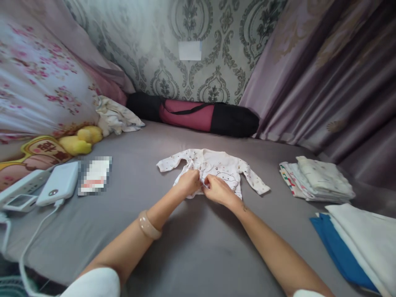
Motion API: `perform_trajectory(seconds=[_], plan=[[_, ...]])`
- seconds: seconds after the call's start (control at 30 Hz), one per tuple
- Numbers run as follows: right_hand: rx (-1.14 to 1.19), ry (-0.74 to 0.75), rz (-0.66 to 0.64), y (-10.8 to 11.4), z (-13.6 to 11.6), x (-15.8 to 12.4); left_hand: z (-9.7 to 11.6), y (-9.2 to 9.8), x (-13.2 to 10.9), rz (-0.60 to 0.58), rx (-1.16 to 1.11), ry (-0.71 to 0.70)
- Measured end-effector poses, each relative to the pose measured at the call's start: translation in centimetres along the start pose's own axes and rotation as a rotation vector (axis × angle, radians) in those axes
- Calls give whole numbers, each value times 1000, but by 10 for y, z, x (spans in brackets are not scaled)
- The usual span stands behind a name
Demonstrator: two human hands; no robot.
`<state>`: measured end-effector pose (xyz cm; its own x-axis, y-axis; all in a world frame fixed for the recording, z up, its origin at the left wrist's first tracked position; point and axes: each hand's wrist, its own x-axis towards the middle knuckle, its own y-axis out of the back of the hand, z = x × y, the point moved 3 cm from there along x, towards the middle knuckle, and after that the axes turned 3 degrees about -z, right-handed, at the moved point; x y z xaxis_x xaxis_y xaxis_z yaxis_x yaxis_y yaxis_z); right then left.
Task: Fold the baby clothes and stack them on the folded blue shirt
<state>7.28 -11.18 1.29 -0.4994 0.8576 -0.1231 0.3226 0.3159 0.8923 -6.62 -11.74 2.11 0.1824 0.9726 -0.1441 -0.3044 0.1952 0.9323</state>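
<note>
- A small white baby shirt with tiny spots lies flat on a grey bed sheet, in the middle of the view. Its neck points to twelve o'clock. One sleeve is spread towards nine o'clock and the other towards four o'clock.
- The left hand rests on the shirt's lower edge, fingers curled in and pinching the cloth.
- The right hand sits just beside it at three o'clock, touching it. Its fingers are also bent and pressed onto the same bunched hem.
- A pale bangle circles the left forearm, at seven o'clock from the hands.
- At three o'clock, well apart from the shirt, sits a stack of folded clothes in light prints.
- At four o'clock, near the frame edge, white cloth lies over a blue cloth.
- At nine o'clock, a white power bank lies with a cable trailing towards seven o'clock. A blurred card lies just beside it.
- At ten o'clock, a yellow soft toy lies against a quilt with pink flowers.
- At twelve o'clock, a black and dark red bag lies along the patterned wall.
- At two o'clock, a mauve curtain hangs down to the bed.
</note>
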Motion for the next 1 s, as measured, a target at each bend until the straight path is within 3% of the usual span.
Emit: perform_trajectory(seconds=[0.1,0.23,0.4,0.6,0.83,1.0], plan=[[49,-20,55,-2,6,1,5,-7,-4,43,17,71],[292,-78,98,6,15,3,13,-5,-8,56,26,146],[541,-108,114,17,23,6,23,-1,-7,88,7,147],[586,-87,105,15,22,7,18,-8,-3,65,-53,191],[634,-96,105,8,27,6,15,0,-7,14,-11,252],[679,-111,79,8,23,6,15,3,-1,59,-6,242]])
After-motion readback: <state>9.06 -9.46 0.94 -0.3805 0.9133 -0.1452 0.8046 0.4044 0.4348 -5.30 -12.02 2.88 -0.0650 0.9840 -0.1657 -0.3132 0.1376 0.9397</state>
